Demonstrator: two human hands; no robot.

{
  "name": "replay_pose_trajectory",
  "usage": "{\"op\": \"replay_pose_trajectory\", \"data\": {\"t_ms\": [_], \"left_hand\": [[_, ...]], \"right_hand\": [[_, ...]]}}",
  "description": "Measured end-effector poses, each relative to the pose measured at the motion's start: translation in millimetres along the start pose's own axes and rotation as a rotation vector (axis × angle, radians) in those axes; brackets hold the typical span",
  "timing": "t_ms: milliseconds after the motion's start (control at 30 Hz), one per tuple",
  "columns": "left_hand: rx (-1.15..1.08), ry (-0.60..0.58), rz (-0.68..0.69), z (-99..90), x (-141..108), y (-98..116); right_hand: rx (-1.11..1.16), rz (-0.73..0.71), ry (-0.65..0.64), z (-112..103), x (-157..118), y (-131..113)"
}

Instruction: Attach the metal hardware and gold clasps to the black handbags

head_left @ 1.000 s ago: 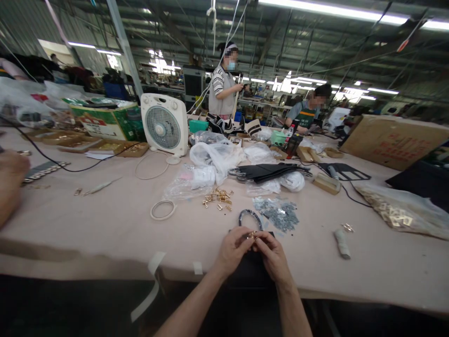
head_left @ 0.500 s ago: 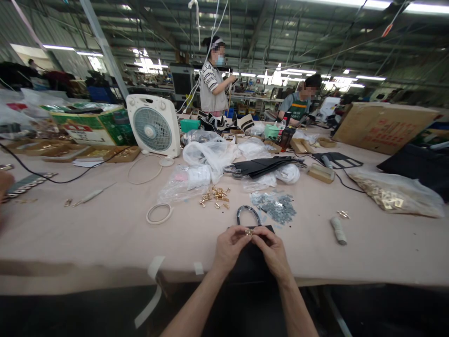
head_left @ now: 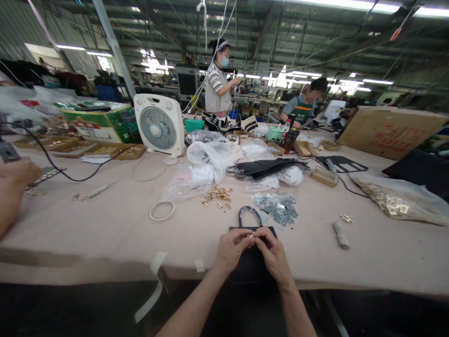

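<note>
My left hand [head_left: 229,249] and my right hand [head_left: 271,252] meet at the table's front edge, fingertips pinched from both sides on a small gold metal fitting [head_left: 250,235]. Its exact shape is too small to make out. Under my hands lies a black handbag [head_left: 250,267], partly covered by them, its looped handle [head_left: 249,213] pointing away from me. Just beyond are a pile of gold metal fittings [head_left: 219,194] and, right of the handle, a heap of thin grey metal plates [head_left: 280,209].
A tape roll [head_left: 162,211] and a pointed tool [head_left: 100,191] lie left. A white fan [head_left: 159,124] stands behind them. To the right are a wrapped grey roll [head_left: 340,235] and a bag of fittings [head_left: 400,201]. Another person's hand [head_left: 17,182] holds a device at far left.
The view has shifted slightly, so the scene sits a little further right. My hands still pinch the gold fitting. The other person's hand at far left has come further into view.
</note>
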State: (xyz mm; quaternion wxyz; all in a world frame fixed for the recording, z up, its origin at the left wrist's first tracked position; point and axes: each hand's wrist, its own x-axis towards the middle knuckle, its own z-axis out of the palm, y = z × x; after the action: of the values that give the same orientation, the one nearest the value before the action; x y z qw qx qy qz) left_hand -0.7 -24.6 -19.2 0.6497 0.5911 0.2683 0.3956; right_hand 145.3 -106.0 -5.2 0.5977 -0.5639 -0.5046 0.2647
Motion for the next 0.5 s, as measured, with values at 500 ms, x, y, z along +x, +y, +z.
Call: {"op": "replay_pose_trajectory", "data": {"t_ms": [500], "left_hand": [[-0.014, 0.02, 0.011, 1.0, -2.3, 3.5]], "right_hand": [[-0.005, 0.052, 0.019, -1.5, 0.0, 1.0]]}}
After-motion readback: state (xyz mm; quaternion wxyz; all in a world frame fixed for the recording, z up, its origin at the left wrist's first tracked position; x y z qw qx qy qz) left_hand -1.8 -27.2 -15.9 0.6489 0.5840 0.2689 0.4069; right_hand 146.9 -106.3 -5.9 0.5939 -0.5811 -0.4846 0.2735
